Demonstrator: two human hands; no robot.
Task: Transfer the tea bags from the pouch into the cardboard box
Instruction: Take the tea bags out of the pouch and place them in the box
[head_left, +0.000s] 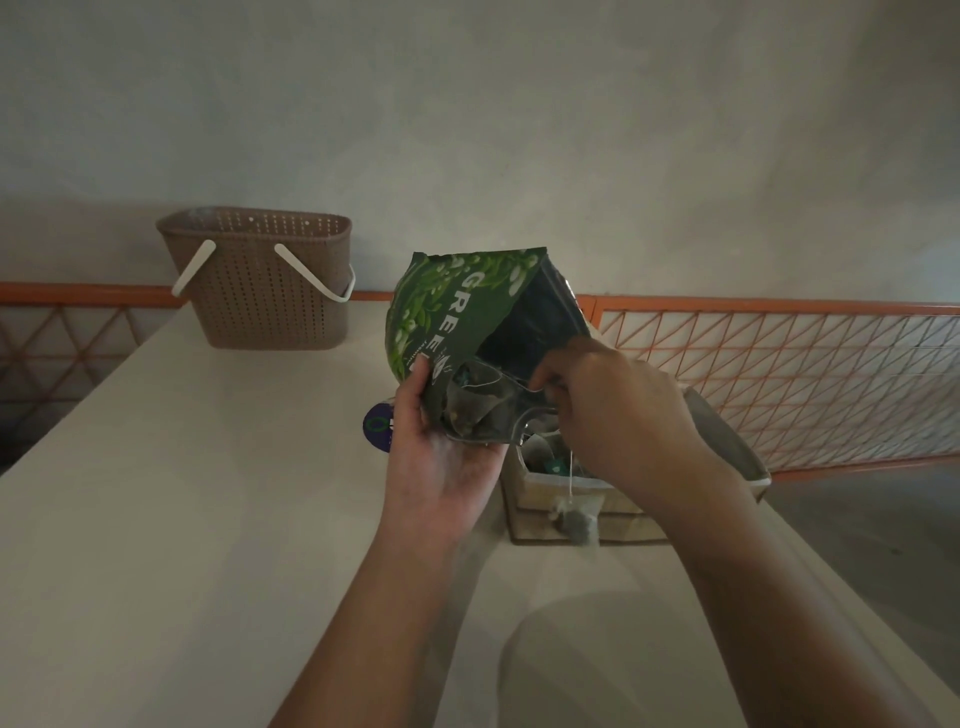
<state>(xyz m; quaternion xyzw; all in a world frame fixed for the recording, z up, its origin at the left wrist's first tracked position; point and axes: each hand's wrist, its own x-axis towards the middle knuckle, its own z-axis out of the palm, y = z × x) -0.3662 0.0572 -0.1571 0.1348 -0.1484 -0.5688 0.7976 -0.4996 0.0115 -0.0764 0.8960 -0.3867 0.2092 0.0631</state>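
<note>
Above box (561, 512), fingers (545, 376) in pouch (457, 322)

A pale counter (156, 493) carries a brown basket (260, 286) and an open cardboard box (561, 512)

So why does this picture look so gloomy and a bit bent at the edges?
Head view: the light is dim and flat, so the green tea pouch and the cardboard box look murky, with only a soft shadow under the forearms; the wide-angle lens bows the orange railing and the table edges; the hanging tea bag and the right hand are slightly blurred.
</note>
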